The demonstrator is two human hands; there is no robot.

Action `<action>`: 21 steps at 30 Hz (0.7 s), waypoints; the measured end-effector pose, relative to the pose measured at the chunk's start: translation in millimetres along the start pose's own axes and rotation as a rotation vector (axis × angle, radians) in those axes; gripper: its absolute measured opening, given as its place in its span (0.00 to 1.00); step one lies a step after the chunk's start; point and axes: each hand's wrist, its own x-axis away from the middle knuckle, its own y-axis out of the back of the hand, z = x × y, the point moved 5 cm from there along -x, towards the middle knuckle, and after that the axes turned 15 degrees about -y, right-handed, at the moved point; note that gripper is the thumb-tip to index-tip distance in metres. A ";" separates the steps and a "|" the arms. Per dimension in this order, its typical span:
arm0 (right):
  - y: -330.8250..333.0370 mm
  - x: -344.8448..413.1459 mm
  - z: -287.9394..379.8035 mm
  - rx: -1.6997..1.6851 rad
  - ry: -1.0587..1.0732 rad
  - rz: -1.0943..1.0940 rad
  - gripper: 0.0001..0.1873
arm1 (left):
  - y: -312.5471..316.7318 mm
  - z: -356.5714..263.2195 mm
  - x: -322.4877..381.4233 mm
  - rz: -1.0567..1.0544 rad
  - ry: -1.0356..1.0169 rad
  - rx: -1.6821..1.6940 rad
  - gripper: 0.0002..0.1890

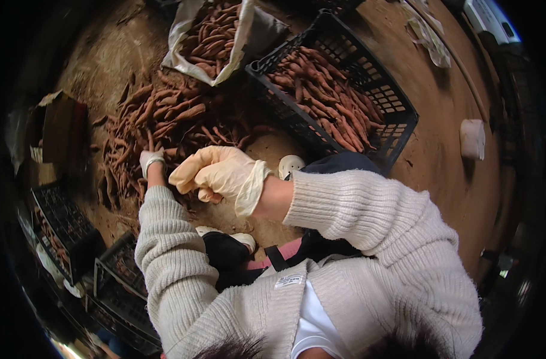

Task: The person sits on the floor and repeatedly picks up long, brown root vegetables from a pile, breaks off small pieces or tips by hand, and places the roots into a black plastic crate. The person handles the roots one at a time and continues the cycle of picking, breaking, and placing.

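Observation:
A loose heap of reddish-brown sweet potatoes lies on the dirt floor before me. My left hand, in a pale thin glove, reaches into the heap's near side with its fingers around a sweet potato, whose end sticks out past them. Nearer the camera, my right hand hangs above the floor just right of my left wrist. Its cream glove is loose at the cuff, the fingers bend apart, and nothing shows in them; the palm is hidden.
A black plastic crate of sweet potatoes stands right of the heap. Behind the heap is an open white woven sack of them. More black crates and a cardboard box are at left. A white container sits far right.

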 end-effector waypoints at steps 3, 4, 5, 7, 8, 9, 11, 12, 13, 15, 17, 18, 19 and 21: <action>-8.4 -3.6 -3.2 -0.027 -0.059 -0.026 0.03 | -20.0 38.1 -1.0 -0.077 -0.182 -0.060 0.26; -5.7 -1.4 -1.6 -0.041 -0.043 -0.060 0.03 | -21.9 32.3 -2.4 -0.005 -0.152 -0.038 0.25; -3.2 0.5 -0.8 -0.051 -0.032 -0.090 0.03 | -23.0 25.5 -4.4 0.045 -0.137 -0.011 0.25; -5.9 2.4 -1.9 -0.049 -0.024 -0.122 0.04 | -15.3 22.7 -6.2 0.129 -0.084 0.047 0.25; -7.5 -0.9 -3.9 0.005 -0.011 -0.092 0.09 | -8.2 25.5 -3.7 0.154 -0.055 0.080 0.24; -10.7 -0.3 -2.5 -0.001 -0.010 -0.113 0.10 | 0.8 25.1 -3.8 0.176 -0.036 0.118 0.24; -18.2 -0.8 -0.8 -0.003 0.016 -0.051 0.12 | 18.7 27.9 1.5 0.218 0.011 0.214 0.24; -20.8 2.2 -0.9 0.007 0.045 -0.041 0.13 | 28.0 30.6 5.5 0.239 0.047 0.279 0.24; -24.4 4.1 -1.4 -0.008 0.061 -0.015 0.11 | 37.1 33.2 10.2 0.256 0.083 0.349 0.23; -32.0 8.7 -1.0 0.062 0.041 -0.064 0.09 | 62.2 44.1 24.7 0.273 0.187 0.530 0.23; -34.3 -0.1 -5.5 0.035 0.052 0.003 0.06 | 86.1 42.0 40.6 0.277 0.283 0.743 0.23; -35.6 -3.7 -6.8 0.061 0.055 0.005 0.06 | 100.7 39.9 48.4 0.262 0.335 0.892 0.23; -38.8 -1.2 -6.6 0.091 0.056 0.005 0.06 | 112.2 34.7 62.4 0.254 0.383 1.044 0.23; -32.7 1.6 -5.8 0.098 0.074 0.002 0.05 | 145.8 -7.4 99.3 0.217 0.407 1.253 0.15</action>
